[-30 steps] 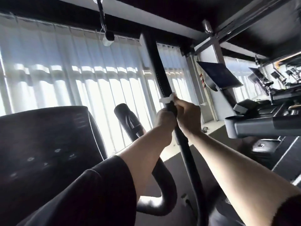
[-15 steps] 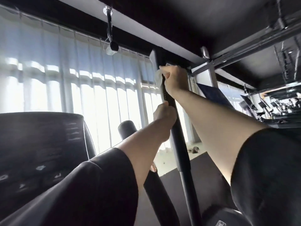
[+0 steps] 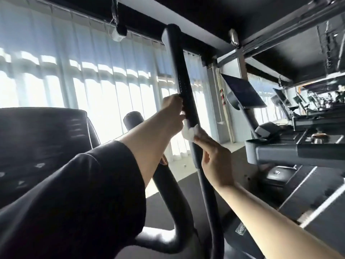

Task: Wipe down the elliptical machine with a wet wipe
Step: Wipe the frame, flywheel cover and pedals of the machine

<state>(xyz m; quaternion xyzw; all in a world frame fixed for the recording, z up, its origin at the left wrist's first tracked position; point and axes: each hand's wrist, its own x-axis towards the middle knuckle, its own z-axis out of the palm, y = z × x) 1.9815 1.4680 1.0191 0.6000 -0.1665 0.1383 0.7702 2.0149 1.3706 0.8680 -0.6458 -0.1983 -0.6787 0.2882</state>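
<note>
The elliptical's tall black handlebar (image 3: 179, 71) rises through the middle of the view. My left hand (image 3: 172, 114) grips it from the left, about halfway up. Just below, my right hand (image 3: 214, 157) pinches a crumpled white wet wipe (image 3: 189, 132) and holds it against the bar's lower front. The wipe sits directly under my left hand. The machine's dark console (image 3: 43, 146) fills the left side, partly behind my left sleeve. A shorter curved inner handle (image 3: 133, 118) stands behind my left forearm.
White vertical blinds (image 3: 74, 81) cover bright windows behind the machine. To the right stand other gym machines with tilted screens (image 3: 242, 92) and a grey cup-holder tray (image 3: 265, 150). A dark ceiling with beams hangs overhead.
My right hand slid the wipe down from near the top of the bar to below my left hand. My left hand has kept its grip on the bar.
</note>
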